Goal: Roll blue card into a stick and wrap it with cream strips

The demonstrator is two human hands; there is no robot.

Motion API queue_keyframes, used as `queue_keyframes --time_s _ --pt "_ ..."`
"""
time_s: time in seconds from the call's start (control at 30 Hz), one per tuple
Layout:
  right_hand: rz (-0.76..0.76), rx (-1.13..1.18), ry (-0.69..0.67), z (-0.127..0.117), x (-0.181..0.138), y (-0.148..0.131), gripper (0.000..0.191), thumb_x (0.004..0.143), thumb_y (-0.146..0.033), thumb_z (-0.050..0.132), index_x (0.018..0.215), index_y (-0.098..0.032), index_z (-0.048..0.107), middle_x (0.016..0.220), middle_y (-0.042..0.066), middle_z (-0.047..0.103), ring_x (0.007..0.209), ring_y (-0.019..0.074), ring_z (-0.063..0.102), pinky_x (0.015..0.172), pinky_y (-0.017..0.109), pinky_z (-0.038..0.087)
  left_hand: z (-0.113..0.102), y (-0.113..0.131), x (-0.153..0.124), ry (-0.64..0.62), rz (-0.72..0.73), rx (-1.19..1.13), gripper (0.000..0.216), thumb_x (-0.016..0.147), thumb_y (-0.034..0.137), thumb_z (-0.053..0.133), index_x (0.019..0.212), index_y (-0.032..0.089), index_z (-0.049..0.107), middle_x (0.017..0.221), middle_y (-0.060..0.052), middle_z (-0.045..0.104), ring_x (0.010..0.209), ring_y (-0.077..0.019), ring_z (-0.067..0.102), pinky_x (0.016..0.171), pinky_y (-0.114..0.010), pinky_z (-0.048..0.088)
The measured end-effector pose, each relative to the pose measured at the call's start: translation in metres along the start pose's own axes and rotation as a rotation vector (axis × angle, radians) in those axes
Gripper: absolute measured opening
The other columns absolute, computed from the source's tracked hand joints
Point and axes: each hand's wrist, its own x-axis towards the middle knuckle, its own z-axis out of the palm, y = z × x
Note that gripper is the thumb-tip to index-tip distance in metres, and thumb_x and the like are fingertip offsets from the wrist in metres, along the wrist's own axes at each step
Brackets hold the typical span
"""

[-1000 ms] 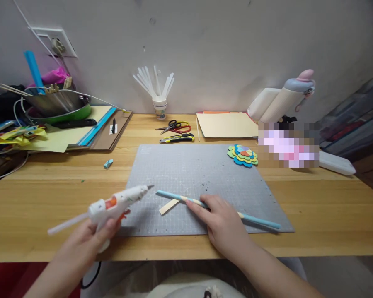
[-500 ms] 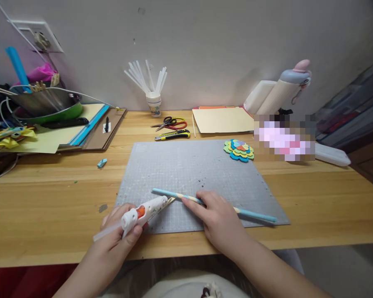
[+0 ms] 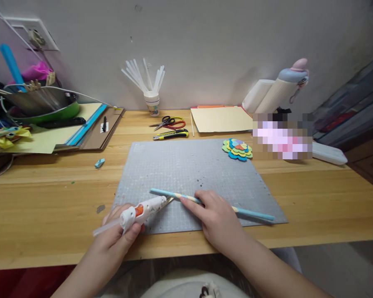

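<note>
My left hand (image 3: pixel 119 229) is closed round a white hot glue gun (image 3: pixel 143 209) with an orange trigger and a clear glue stick out the back. Its nozzle touches a small cream paper strip (image 3: pixel 170 200) on the grey cutting mat (image 3: pixel 192 169). My right hand (image 3: pixel 216 219) lies on a long light-blue stick (image 3: pixel 255 214) with a cream and yellow wrapped section, fingers curled over it and the forefinger pressing it to the mat just right of the nozzle.
A layered paper flower (image 3: pixel 238 149) sits at the mat's far right corner. Behind the mat lie scissors (image 3: pixel 169 122), a utility knife (image 3: pixel 170 134), cream sheets (image 3: pixel 222 119) and a cup of glue sticks (image 3: pixel 151 102). A green-rimmed pan (image 3: pixel 42 103) and papers crowd the left.
My left hand brought the glue gun down and rightward from above the table edge until its nozzle met the paper strip by the stick. My right hand stayed on the stick.
</note>
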Motion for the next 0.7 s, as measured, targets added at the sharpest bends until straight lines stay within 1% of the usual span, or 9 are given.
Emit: queue_keyframes --time_s 0.07,0.2,0.33,0.47,0.7 --pt "0.0 0.006 -0.007 0.0 0.0 0.0 0.051 0.085 -0.002 0.041 0.128 -0.025 0.054 0.103 0.01 0.055 0.088 0.0225 0.047 0.072 0.034 0.038 0.0 -0.001 0.0 0.005 -0.006 0.005 0.04 0.085 0.055 0.042 0.076 0.025 0.067 0.085 -0.002 0.069 0.084 -0.021 0.061 0.084 -0.032 0.049" --pt "-0.001 0.007 -0.01 0.001 -0.001 0.001 0.051 0.086 -0.002 0.04 0.129 -0.026 0.054 0.103 0.01 0.055 0.088 0.0222 0.047 0.073 0.034 0.039 -0.001 0.0 0.0 0.005 0.024 -0.007 0.042 0.085 0.056 0.041 0.072 0.025 0.066 0.079 -0.003 0.067 0.08 -0.021 0.061 0.078 -0.033 0.05" --pt "-0.005 -0.007 0.0 0.001 -0.001 0.0 0.051 0.086 -0.003 0.04 0.129 -0.027 0.053 0.104 0.01 0.056 0.089 0.0219 0.048 0.073 0.033 0.039 -0.004 -0.004 -0.004 0.03 0.021 0.028 0.043 0.084 0.057 0.042 0.068 0.026 0.066 0.08 -0.003 0.067 0.083 -0.0226 0.061 0.082 -0.037 0.05" --pt "-0.007 -0.012 0.017 0.001 -0.001 0.001 0.051 0.085 -0.002 0.04 0.127 -0.026 0.056 0.104 0.01 0.056 0.089 0.0221 0.049 0.073 0.033 0.04 -0.004 -0.012 -0.008 0.062 0.036 0.054 0.04 0.083 0.057 0.045 0.068 0.026 0.067 0.084 -0.003 0.067 0.086 -0.0229 0.061 0.083 -0.037 0.051" --pt "0.001 -0.008 -0.015 0.001 -0.002 0.0 0.054 0.083 -0.001 0.041 0.129 -0.027 0.055 0.105 0.01 0.056 0.09 0.0223 0.048 0.075 0.033 0.04 -0.007 -0.023 -0.016 0.086 0.049 0.083 0.036 0.082 0.055 0.047 0.069 0.028 0.068 0.084 -0.003 0.068 0.084 -0.0231 0.062 0.084 -0.037 0.052"
